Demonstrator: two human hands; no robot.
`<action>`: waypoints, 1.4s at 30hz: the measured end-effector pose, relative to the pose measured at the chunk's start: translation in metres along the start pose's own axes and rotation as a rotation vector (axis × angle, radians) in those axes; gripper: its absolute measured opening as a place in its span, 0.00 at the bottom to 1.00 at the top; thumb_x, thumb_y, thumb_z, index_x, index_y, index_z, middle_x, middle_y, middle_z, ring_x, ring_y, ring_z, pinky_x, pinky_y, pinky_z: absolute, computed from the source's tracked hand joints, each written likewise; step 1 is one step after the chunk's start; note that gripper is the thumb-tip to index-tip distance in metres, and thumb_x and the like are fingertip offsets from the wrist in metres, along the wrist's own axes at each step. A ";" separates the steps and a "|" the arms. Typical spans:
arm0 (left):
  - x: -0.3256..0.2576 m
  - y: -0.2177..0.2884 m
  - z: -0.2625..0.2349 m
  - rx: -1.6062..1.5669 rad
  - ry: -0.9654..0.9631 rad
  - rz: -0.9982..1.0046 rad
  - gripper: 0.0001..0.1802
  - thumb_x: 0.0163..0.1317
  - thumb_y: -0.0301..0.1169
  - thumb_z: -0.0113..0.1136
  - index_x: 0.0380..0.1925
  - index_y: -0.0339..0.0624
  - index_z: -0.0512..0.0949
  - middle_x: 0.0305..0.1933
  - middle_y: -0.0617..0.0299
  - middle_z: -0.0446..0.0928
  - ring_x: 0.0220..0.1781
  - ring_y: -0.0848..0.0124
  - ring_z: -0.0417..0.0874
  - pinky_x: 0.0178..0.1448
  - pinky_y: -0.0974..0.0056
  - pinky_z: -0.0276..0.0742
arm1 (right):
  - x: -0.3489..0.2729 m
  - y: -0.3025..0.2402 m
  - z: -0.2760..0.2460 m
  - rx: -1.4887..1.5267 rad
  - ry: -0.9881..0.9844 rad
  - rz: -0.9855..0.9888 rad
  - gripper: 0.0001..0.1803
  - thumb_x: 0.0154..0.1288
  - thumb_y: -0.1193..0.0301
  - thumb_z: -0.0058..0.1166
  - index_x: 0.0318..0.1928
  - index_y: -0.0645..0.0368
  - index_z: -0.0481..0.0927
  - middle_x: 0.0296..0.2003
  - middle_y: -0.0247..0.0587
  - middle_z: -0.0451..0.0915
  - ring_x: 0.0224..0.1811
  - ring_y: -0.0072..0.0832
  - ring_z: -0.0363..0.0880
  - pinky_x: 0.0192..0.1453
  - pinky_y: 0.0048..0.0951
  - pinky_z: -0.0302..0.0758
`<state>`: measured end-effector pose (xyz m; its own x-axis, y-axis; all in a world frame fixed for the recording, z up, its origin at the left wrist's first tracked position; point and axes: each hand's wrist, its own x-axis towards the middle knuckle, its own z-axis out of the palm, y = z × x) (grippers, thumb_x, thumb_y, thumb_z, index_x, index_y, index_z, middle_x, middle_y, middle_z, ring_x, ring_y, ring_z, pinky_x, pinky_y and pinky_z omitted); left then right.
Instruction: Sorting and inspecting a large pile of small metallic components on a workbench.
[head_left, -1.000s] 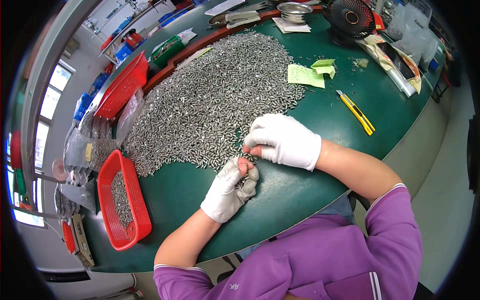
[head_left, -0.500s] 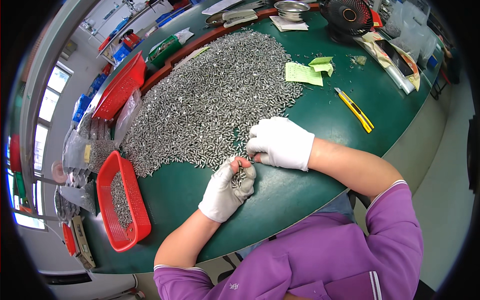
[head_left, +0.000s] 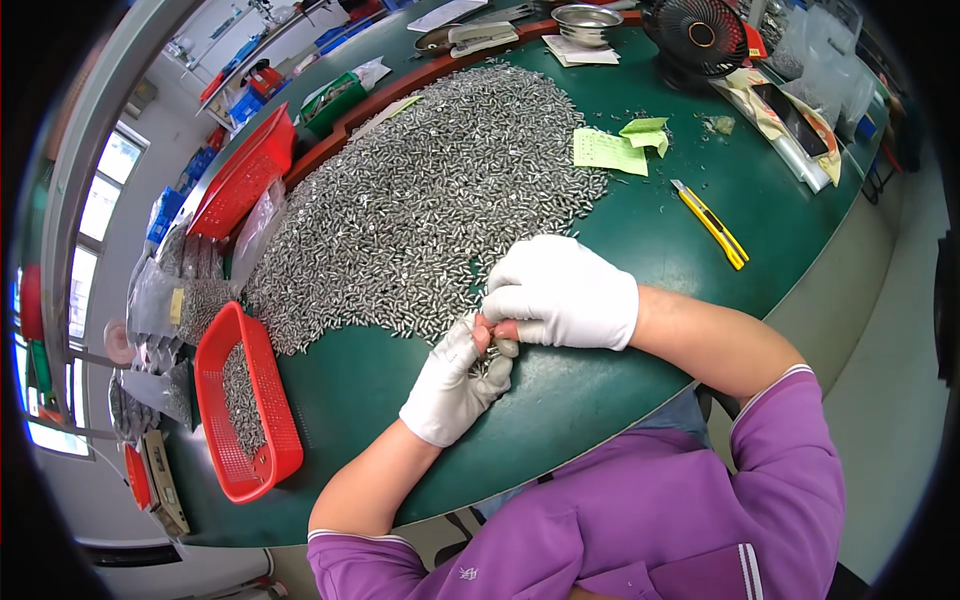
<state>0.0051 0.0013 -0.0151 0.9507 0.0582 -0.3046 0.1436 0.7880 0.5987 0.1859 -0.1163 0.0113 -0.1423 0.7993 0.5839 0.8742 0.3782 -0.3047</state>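
A wide heap of small silvery metal pins (head_left: 430, 190) spreads over the green table (head_left: 370, 390). At its near edge my left hand (head_left: 440, 392), in a white glove with bare fingertips, is curled around several loose pins, partly visible in the palm. My right hand (head_left: 565, 295), gloved the same way, has its thumb and fingers pinched together against the left fingertips. Whatever lies between the right fingers is too small and too hidden to name. Left of my hands, a red perforated basket (head_left: 283, 425) holds more pins.
A yellow utility knife (head_left: 712, 225) and a pale green paper slip (head_left: 608, 151) lie to the right. Beyond them stand a black fan (head_left: 695, 38) and a metal bowl (head_left: 585, 25). Another red basket (head_left: 240, 175) leans at the left, near plastic bags of pins (head_left: 205, 305).
My right hand has shifted slightly left from the heap's edge, and its fingertips now meet those of my left hand. The left hand stays nearly in place, still curled around pins.
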 end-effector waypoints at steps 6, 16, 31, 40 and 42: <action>-0.002 0.002 0.006 -0.030 0.023 -0.021 0.11 0.64 0.36 0.61 0.43 0.46 0.76 0.37 0.69 0.78 0.37 0.81 0.77 0.41 0.77 0.75 | 0.003 -0.001 -0.005 -0.059 0.014 0.057 0.10 0.54 0.60 0.60 0.34 0.49 0.78 0.33 0.33 0.77 0.38 0.36 0.77 0.41 0.37 0.74; -0.002 0.000 0.011 0.024 0.090 0.004 0.10 0.64 0.35 0.61 0.43 0.47 0.76 0.39 0.68 0.78 0.37 0.81 0.77 0.38 0.77 0.73 | -0.001 0.005 -0.002 -0.037 -0.041 0.006 0.11 0.56 0.60 0.60 0.36 0.49 0.80 0.34 0.34 0.78 0.37 0.37 0.77 0.41 0.37 0.74; -0.006 -0.001 0.000 0.043 0.067 -0.006 0.13 0.67 0.43 0.55 0.43 0.48 0.73 0.37 0.67 0.76 0.32 0.76 0.77 0.38 0.71 0.74 | -0.005 0.012 0.004 -0.079 0.002 0.229 0.06 0.56 0.67 0.60 0.36 0.49 0.82 0.34 0.34 0.78 0.39 0.36 0.77 0.44 0.36 0.75; -0.005 -0.003 0.006 0.052 0.122 0.076 0.15 0.67 0.44 0.55 0.45 0.48 0.72 0.40 0.65 0.74 0.32 0.77 0.75 0.39 0.71 0.73 | -0.001 0.006 0.017 -0.247 -0.206 0.228 0.08 0.54 0.63 0.60 0.34 0.50 0.80 0.33 0.35 0.75 0.38 0.37 0.76 0.42 0.39 0.74; -0.006 -0.004 0.006 0.022 0.108 0.074 0.12 0.67 0.41 0.57 0.43 0.48 0.72 0.39 0.65 0.74 0.30 0.78 0.73 0.37 0.72 0.72 | -0.004 0.006 0.017 -0.205 -0.179 0.258 0.08 0.55 0.64 0.60 0.34 0.50 0.80 0.33 0.36 0.75 0.39 0.38 0.76 0.43 0.39 0.74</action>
<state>0.0004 -0.0054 -0.0112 0.9240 0.1821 -0.3361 0.0812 0.7657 0.6381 0.1838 -0.1089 -0.0053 0.0322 0.9319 0.3614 0.9640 0.0665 -0.2574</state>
